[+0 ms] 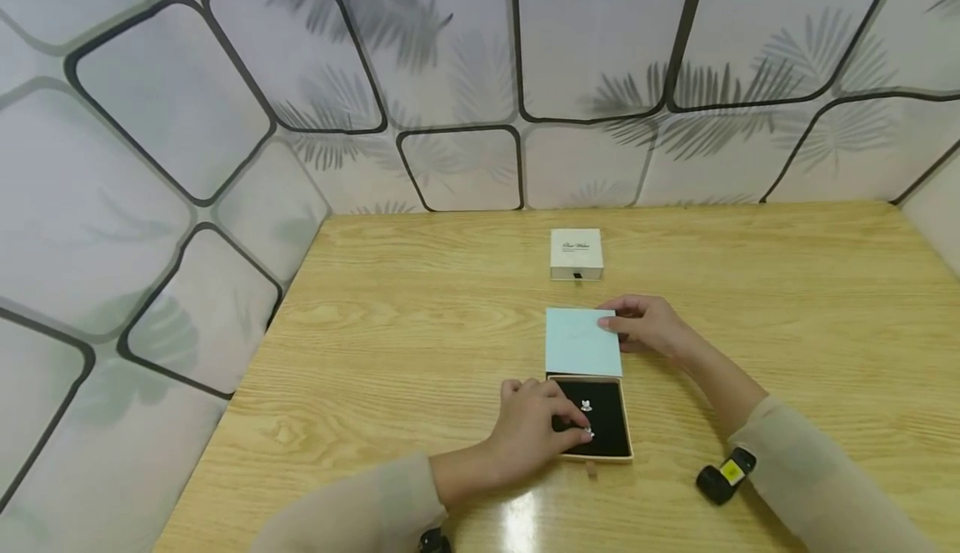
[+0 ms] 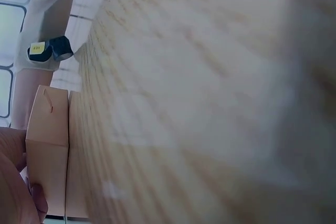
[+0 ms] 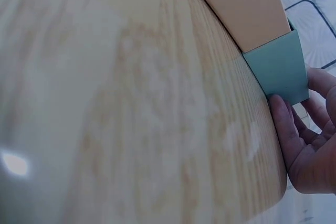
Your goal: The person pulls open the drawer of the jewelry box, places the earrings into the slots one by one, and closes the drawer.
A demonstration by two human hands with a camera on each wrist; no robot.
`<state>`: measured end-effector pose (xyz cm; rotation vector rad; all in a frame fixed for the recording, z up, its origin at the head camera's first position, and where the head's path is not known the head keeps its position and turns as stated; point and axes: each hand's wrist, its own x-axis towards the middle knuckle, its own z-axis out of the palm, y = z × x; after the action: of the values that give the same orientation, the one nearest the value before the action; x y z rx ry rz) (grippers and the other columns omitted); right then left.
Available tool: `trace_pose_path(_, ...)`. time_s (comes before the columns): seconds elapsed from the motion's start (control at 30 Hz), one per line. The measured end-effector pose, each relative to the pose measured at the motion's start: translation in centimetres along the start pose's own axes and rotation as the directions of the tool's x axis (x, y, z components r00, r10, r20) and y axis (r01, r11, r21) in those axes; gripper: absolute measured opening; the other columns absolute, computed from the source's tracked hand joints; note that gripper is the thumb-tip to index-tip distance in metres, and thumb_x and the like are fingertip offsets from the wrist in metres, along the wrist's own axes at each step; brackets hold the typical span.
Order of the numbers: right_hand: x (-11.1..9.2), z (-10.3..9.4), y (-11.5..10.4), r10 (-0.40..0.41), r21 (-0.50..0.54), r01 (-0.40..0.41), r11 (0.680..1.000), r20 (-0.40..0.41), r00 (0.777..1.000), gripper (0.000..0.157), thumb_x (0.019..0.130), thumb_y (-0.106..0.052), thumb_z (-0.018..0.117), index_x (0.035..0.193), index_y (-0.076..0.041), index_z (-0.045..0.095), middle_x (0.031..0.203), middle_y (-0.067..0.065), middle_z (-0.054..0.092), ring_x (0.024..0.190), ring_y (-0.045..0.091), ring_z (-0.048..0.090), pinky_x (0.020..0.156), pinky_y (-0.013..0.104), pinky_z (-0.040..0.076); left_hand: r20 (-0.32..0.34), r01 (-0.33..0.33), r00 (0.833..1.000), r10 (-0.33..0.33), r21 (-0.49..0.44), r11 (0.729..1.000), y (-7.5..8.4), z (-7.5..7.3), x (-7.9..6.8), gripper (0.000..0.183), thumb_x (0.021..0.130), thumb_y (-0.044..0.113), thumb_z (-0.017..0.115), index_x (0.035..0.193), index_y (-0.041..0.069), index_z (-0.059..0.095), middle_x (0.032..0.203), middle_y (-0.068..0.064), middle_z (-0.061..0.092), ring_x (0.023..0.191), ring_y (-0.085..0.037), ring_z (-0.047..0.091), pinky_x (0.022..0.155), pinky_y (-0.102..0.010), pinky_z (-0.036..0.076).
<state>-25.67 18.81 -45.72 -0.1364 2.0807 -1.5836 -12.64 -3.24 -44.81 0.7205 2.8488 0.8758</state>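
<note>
A jewelry box lies on the table, its pale blue sleeve slid back from a pinkish drawer with a black insert. One small silver jewelry piece sits in the insert. Below it, a second small silver piece shows between the thumb and index finger of my left hand, which pinches it over the drawer. My right hand grips the sleeve's far right corner, thumb on one face. In the right wrist view, my fingers hold the sleeve's end.
Behind the sleeve stands a small white box with dark lettering and a black tab. A short ribbon tab sticks out at the drawer's front. The wooden table meets a patterned wall at the back and left.
</note>
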Motion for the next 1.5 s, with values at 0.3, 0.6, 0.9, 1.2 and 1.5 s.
trace_pose_path(0.3,0.1,0.1,0.1,0.007,0.010,-0.007,1.000,0.014,1.000,0.048,0.088,-0.024,0.069,0.123,0.006,0.055,0.093,0.006,0.057,0.079,0.012,0.061,0.073,0.031,0.058,0.009,-0.026,1.000,0.026,-0.025,0.999,-0.3,-0.2,-0.1,0.009,0.082,0.035,0.072,0.085,0.027,0.075,0.083,0.016,0.055,0.079,0.001,0.039,0.082,-0.023,0.029)
trace_pose_path(0.6,0.1,0.0,0.1,0.005,0.011,-0.005,1.000,0.016,1.000,0.048,0.088,-0.024,0.068,0.123,0.006,0.055,0.093,0.006,0.058,0.080,0.012,0.061,0.073,0.031,0.058,-0.033,-0.067,0.997,0.067,0.014,0.998,-0.1,-0.6,-0.5,0.023,0.082,0.040,0.072,0.097,0.024,0.072,0.089,0.012,0.055,0.085,-0.002,0.046,0.076,-0.017,0.032)
trace_pose_path(0.9,0.0,0.0,0.2,0.003,-0.001,-0.003,1.000,0.007,1.000,0.048,0.088,-0.026,0.068,0.123,0.005,0.055,0.093,0.006,0.058,0.079,0.012,0.061,0.072,0.030,0.057,-0.084,-0.367,0.901,0.425,0.373,0.852,0.6,-0.4,-2.1,0.023,0.076,0.049,0.074,0.081,0.027,0.068,0.083,0.013,0.052,0.077,-0.002,0.051,0.073,-0.019,0.034)
trace_pose_path(1.2,0.0,0.1,0.2,0.008,0.000,-0.008,1.000,0.006,1.000,0.048,0.088,-0.025,0.069,0.123,0.004,0.056,0.092,0.005,0.058,0.082,0.011,0.061,0.072,0.030,0.057,-0.105,-0.344,0.909,0.403,0.356,0.869,0.0,-1.0,-2.5,0.031,0.073,0.050,0.076,0.087,0.024,0.068,0.086,0.011,0.051,0.077,-0.004,0.051,0.069,-0.015,0.034)
trace_pose_path(1.5,0.0,0.1,0.2,-0.001,0.001,0.001,1.000,0.000,1.000,0.050,0.087,-0.027,0.069,0.123,0.004,0.056,0.094,0.005,0.057,0.083,0.011,0.060,0.073,0.030,0.057,-0.037,0.043,0.998,-0.056,-0.285,0.957,-1.4,-2.7,-0.7,0.030,0.081,0.033,0.075,0.095,0.009,0.064,0.083,0.003,0.055,0.072,-0.007,0.049,0.064,-0.016,0.043)
